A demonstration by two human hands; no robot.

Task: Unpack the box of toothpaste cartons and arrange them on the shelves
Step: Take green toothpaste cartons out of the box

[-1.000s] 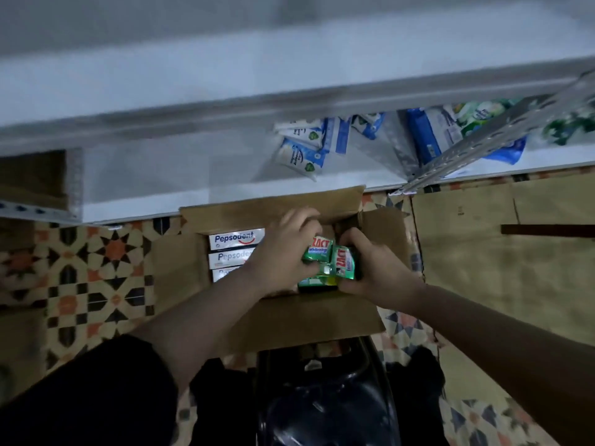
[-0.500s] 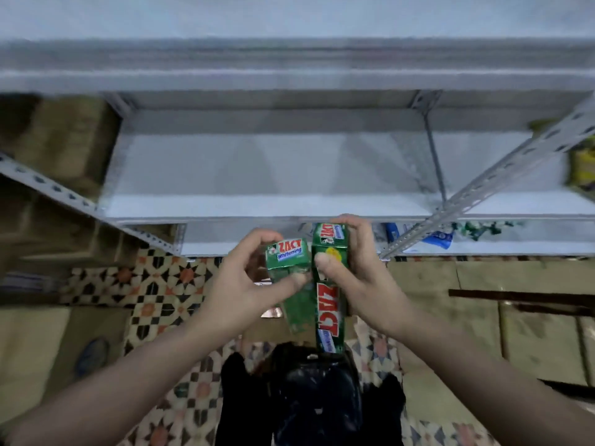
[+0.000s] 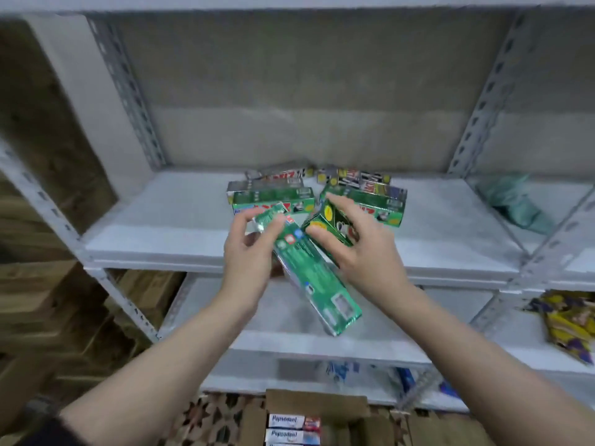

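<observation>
Cartons in your grip: 2. Your left hand (image 3: 248,252) pinches 1 green carton (image 3: 309,278), your right hand (image 3: 360,252) another (image 3: 328,225), above the shelf (image 3: 145,239) front edge; bare board flanks the pile (image 3: 315,194).

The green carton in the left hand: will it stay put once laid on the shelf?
Probably. The green carton is flat-sided, like the cartons lying flat on the shelf, so rolling seems unlikely. Its glossy faces may slide. The left hand holds it by one end, so it's likely light.

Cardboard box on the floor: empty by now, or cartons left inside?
Not empty. The cardboard box is open, with white toothpaste cartons stacked inside at the frame's bottom edge.
</observation>
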